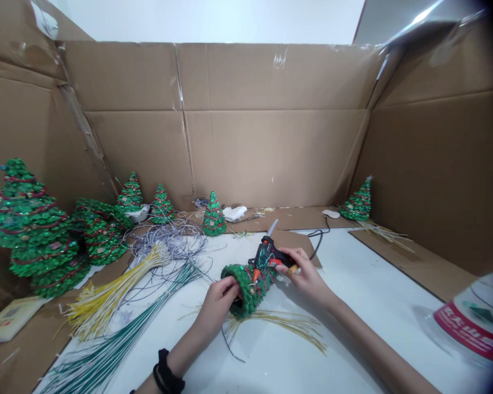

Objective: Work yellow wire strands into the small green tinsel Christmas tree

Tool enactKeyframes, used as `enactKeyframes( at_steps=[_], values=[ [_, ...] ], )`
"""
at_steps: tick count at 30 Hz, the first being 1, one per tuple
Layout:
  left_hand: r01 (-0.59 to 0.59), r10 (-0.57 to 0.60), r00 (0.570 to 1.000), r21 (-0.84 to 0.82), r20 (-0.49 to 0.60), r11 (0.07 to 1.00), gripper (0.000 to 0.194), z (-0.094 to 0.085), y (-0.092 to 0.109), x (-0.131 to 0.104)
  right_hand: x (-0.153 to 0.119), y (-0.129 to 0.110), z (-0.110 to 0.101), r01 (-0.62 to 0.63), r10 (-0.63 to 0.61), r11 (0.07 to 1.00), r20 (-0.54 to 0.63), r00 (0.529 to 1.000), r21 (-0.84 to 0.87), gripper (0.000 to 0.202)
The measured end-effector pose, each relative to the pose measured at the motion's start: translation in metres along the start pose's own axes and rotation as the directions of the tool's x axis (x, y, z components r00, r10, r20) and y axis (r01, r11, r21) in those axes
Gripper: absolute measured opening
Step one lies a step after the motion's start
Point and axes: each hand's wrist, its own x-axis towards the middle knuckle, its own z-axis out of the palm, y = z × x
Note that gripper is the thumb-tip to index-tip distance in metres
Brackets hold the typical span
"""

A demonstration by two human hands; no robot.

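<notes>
In the middle of the white table lies a small green Christmas tree ornament [251,298], tilted on its side with its hollow base toward me. My left hand [221,298] grips the rim of that base, some fingers hidden inside it. My right hand [306,273] is closed around a black hot glue gun [266,253] with a red trigger. The gun's orange nozzle points down at the tree's side, near or touching it; I cannot tell which. A clear glue stick [273,226] juts from its back. Tan strands [287,322] lie beneath the tree.
Bundles of yellow strands [110,298] and green strands [148,317] lie left, beside tangled grey wire [168,236]. Several decorated trees [33,219] stand left and at the back, one tree [358,202] at back right. A large plastic bottle [476,317] stands right. Cardboard walls [271,137] surround the table.
</notes>
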Motion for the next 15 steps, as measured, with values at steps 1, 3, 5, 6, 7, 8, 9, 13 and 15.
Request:
enactKeyframes(
  at_steps=[1,3,5,6,7,8,9,13,15],
  values=[
    [-0.007,0.007,1.000,0.008,-0.003,1.000,0.031,0.0002,0.0001,0.0002,0.0002,0.0008,0.0004,-0.001,0.001,1.000,-0.002,1.000,0.001,0.041],
    [-0.012,0.013,1.000,0.033,-0.017,0.999,0.030,0.0006,0.0003,0.0002,0.0005,0.0022,0.0011,-0.005,0.005,1.000,-0.002,1.000,0.006,0.041],
    [-0.011,0.013,1.000,0.053,-0.029,0.999,0.030,0.0011,0.0005,0.0000,0.0007,0.0032,0.0016,-0.013,0.013,1.000,0.001,1.000,0.016,0.041],
    [-0.013,0.015,0.999,0.055,-0.031,0.998,0.030,0.0014,0.0004,-0.0002,0.0007,0.0035,0.0017,-0.016,0.016,1.000,0.004,1.000,0.022,0.041],
    [-0.018,0.020,0.999,0.055,-0.032,0.998,0.029,0.0016,0.0003,-0.0004,0.0006,0.0037,0.0017,-0.018,0.018,0.999,0.005,1.000,0.027,0.041],
    [-0.024,0.026,0.999,0.054,-0.033,0.998,0.029,0.0017,0.0002,-0.0007,0.0005,0.0039,0.0016,-0.018,0.017,0.999,0.005,1.000,0.032,0.041],
    [-0.032,0.033,0.999,0.054,-0.034,0.998,0.029,0.0018,0.0001,-0.0008,0.0004,0.0040,0.0015,-0.017,0.017,0.999,0.007,1.000,0.035,0.041],
    [-0.038,0.041,0.998,0.071,-0.040,0.997,0.028,0.0016,0.0001,-0.0012,0.0004,0.0046,0.0011,-0.019,0.019,0.999,0.015,1.000,0.028,0.042],
    [-0.037,0.040,0.998,0.076,-0.039,0.996,0.028,0.0013,0.0000,-0.0010,0.0005,0.0047,0.0008,-0.018,0.017,1.000,0.014,1.000,0.021,0.041]
  ],
)
